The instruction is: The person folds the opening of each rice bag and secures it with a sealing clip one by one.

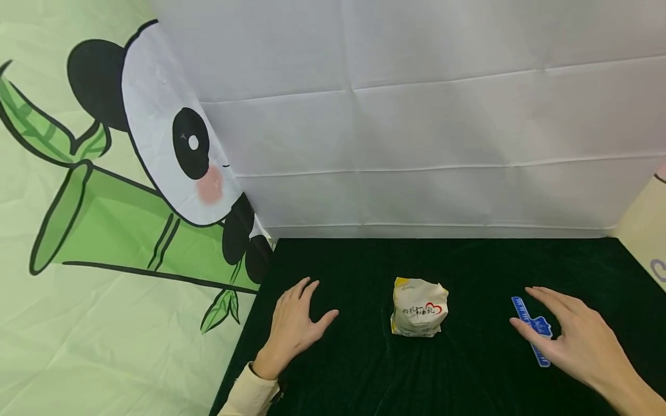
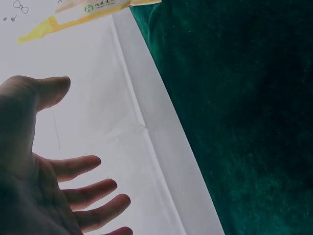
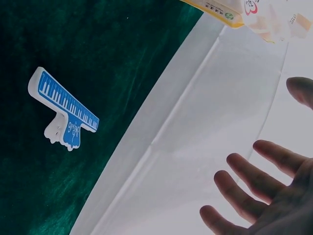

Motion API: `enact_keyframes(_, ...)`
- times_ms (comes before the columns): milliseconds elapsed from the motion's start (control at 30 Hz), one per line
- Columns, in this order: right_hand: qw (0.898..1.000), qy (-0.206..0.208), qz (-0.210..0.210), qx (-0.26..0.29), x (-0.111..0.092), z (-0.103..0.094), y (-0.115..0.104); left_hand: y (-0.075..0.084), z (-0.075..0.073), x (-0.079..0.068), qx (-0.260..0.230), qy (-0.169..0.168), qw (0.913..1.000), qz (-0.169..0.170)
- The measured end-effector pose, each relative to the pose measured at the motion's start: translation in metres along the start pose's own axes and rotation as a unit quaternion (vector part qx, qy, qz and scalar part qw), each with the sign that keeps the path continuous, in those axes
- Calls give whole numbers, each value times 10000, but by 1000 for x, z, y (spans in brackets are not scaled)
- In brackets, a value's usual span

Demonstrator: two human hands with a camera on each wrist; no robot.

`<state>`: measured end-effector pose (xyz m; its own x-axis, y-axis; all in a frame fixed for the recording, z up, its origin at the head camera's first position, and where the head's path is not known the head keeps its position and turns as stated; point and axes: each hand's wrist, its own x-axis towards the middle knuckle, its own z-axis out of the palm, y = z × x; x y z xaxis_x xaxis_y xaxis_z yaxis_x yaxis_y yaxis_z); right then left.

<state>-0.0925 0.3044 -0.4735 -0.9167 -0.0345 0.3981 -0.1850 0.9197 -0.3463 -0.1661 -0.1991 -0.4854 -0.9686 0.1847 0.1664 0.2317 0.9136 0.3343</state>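
A cream bag (image 1: 418, 309) with yellow edges and a red heart stands crumpled on the table, between the two hands. My left hand (image 1: 293, 323) hovers to its left, thumb and fingers spread, touching nothing. On the other side, my right hand (image 1: 577, 335) is held over a blue clip (image 1: 542, 327) with a piano-key pattern, partly covering it in the head view. The whole clip (image 3: 68, 105) shows in the right wrist view, lying apart from the spread fingers (image 3: 244, 196). Part of the bag (image 2: 105, 9) enters the top of the left wrist view.
A dark green cloth (image 1: 354, 266) covers the table. Behind it hangs a creased white sheet (image 1: 426, 133). A pale green sheet (image 1: 130, 335) with a panda and bamboo print borders the left side, and a cream panel (image 1: 642, 231) stands at the right.
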Motion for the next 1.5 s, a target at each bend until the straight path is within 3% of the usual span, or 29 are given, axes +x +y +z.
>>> enact_keyframes(567,9994,22,-282,184,23,1,6,10,7,8,-43,125,9999,-56)
enact_keyframes(1033,9988,-291,-225,317,34,4,13,17,11,10,-52,139,9997,-182)
enact_keyframes(1500,9983,-282,-307,404,44,5,19,24,16,14,-71,196,9995,-225)
